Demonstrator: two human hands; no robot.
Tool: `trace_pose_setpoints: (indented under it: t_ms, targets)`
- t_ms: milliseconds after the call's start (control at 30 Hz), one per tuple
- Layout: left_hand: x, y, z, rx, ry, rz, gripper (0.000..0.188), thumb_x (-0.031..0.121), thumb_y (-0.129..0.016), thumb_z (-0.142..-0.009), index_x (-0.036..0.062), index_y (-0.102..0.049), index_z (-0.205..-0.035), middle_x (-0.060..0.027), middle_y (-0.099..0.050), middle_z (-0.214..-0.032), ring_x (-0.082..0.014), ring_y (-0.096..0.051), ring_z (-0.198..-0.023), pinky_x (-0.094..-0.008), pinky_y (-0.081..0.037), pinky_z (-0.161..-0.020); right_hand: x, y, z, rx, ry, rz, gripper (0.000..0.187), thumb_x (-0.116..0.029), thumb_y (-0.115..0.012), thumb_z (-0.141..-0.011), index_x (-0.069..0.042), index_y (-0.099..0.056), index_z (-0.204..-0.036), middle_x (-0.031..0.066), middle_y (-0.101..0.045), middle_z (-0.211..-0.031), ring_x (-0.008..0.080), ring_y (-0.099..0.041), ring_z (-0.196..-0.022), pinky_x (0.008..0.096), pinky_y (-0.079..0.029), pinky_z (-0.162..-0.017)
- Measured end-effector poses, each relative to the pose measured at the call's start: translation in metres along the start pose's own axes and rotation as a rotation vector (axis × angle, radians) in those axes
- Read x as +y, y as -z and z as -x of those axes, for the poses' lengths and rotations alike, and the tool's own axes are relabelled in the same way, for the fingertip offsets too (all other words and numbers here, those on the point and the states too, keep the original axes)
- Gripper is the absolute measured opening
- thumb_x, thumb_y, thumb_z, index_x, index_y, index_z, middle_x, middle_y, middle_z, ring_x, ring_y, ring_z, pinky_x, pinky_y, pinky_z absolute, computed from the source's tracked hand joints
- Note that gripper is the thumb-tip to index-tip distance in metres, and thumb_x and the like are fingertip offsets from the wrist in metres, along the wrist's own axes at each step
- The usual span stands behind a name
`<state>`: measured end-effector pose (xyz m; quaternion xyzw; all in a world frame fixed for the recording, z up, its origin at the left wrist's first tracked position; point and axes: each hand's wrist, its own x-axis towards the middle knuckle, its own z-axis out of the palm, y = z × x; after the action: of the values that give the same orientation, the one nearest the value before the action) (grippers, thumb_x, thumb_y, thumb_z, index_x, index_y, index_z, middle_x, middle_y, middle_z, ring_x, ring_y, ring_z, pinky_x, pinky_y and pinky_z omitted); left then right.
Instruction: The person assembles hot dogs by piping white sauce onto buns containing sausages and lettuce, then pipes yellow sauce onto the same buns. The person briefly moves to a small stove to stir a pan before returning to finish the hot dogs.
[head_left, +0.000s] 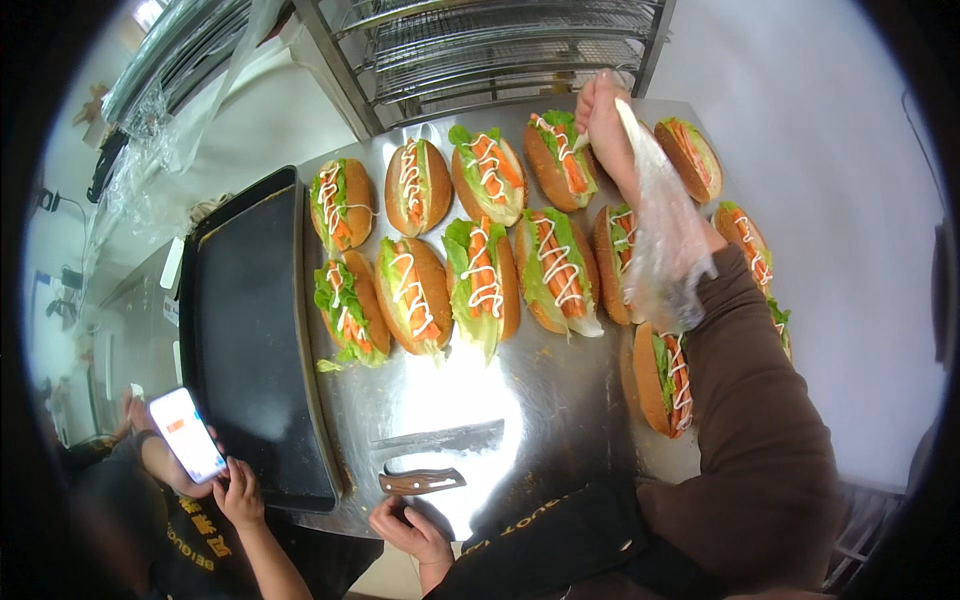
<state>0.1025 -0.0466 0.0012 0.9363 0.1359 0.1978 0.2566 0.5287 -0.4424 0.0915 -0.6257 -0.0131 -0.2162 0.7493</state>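
My right hand [603,112] is closed around the neck of a clear plastic piping bag [672,240] with white sauce in it. The bag hangs back over my wrist, its tip just above a filled bun [560,160] in the far row that has white zigzag lines on it. Fingers loosely bent and apart, my left hand [412,535] rests at the near table edge and holds nothing. Just beyond it lies a knife [422,482] with a brown wooden handle. Several buns with lettuce, orange sticks and white sauce, such as one bun [480,275], stand in rows.
A large black baking tray [255,330] lies along the left of the steel table [560,420]. Behind the table stands a metal rack [500,50]. Plastic wrap [160,140] hangs at the far left. At lower left, another person's hands hold a lit phone [187,435].
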Motion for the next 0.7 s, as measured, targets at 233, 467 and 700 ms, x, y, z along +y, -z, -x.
trace_pose_setpoints:
  t_ms: [233, 467, 700]
  targets:
    - [-0.002, -0.008, -0.004, 0.08, 0.015, 0.156, 0.019, 0.009, -0.053, -0.08, -0.0011, -0.053, -0.095, -0.0166, -0.049, -0.097, -0.0314, -0.048, -0.093, -0.0415, -0.039, -0.083, -0.003, 0.037, 0.036, -0.033, -0.016, 0.084, 0.044, -0.037, -0.035, -0.103, -0.013, -0.028, -0.067, -0.0016, -0.028, -0.06, 0.0121, -0.028, -0.055, 0.0273, -0.029, -0.053]
    - [-0.007, -0.004, -0.003, 0.1, 0.046, 0.04, 0.022, 0.007, -0.061, -0.076, 0.0043, -0.056, -0.097, -0.0137, -0.056, -0.096, -0.0328, -0.052, -0.091, -0.0425, -0.04, -0.08, 0.013, 0.068, 0.013, 0.085, -0.114, -0.216, 0.042, -0.033, -0.037, -0.102, -0.013, -0.028, -0.066, -0.0012, -0.027, -0.061, 0.0124, -0.028, -0.056, 0.0277, -0.028, -0.055]
    - [0.001, 0.002, -0.003, 0.07, 0.07, 0.038, 0.023, 0.01, -0.062, -0.078, 0.0056, -0.056, -0.1, -0.0122, -0.055, -0.098, -0.0318, -0.052, -0.093, -0.0416, -0.039, -0.081, 0.017, 0.071, 0.003, 0.171, -0.114, -0.313, 0.04, -0.029, -0.039, -0.102, -0.014, -0.028, -0.066, -0.0008, -0.026, -0.062, 0.0128, -0.027, -0.057, 0.028, -0.028, -0.057]
